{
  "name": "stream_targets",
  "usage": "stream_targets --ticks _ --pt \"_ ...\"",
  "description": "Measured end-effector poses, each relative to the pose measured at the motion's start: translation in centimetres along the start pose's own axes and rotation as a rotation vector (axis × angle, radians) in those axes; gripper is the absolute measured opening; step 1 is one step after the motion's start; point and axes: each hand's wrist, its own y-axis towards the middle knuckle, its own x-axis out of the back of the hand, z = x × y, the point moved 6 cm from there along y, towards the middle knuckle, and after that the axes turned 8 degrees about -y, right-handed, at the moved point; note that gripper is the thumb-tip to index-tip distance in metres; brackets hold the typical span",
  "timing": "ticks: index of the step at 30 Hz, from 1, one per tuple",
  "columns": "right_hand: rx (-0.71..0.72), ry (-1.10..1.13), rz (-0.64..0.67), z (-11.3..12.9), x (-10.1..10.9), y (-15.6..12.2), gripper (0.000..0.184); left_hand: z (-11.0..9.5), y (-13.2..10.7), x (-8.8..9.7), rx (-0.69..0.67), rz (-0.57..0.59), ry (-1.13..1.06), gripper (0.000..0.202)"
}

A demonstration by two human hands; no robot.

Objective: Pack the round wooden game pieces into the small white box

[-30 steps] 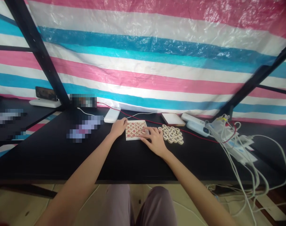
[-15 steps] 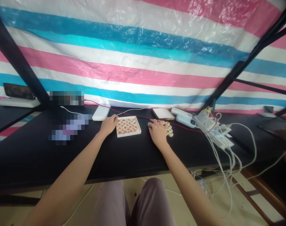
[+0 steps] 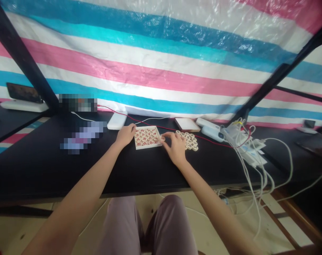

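Note:
A shallow white box (image 3: 148, 146) on the black table holds rows of round Chinese chess pieces (image 3: 146, 136) with red characters. My left hand (image 3: 125, 135) is closed at the box's left side, its fingertips on the far left corner. At the right edge of the box, my right hand (image 3: 176, 146) pinches a single chess piece (image 3: 163, 138) between thumb and fingers. Behind and right of that hand lies a cluster of loose pieces with dark characters (image 3: 192, 142), partly hidden by it.
A box lid (image 3: 187, 124) and white devices (image 3: 212, 133) lie behind the loose pieces. On the right is a tangle of white cables (image 3: 246, 148). A red cable (image 3: 150, 126) runs behind the box. A white power bank (image 3: 117, 120) lies back left, before a striped sheet (image 3: 150, 71).
My right hand has moved left from the loose pieces to the box's right edge, now with a chess piece in its fingers. My left hand stays at the box.

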Motion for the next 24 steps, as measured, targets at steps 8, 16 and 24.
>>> stream_targets --ticks 8,16,24 --pt "0.049 0.07 0.02 1.1 -0.5 -0.3 0.023 -0.1 0.0 0.0 -0.011 0.01 0.008 0.029" --pt "0.043 0.142 0.005 0.8 -0.9 0.3 0.026 -0.2 -0.2 0.1 -0.039 -0.003 0.009 0.028" --pt "0.103 0.088 0.043 1.1 -1.2 0.5 0.028 -0.4 -0.3 0.1 -0.043 0.01 0.036 0.03"
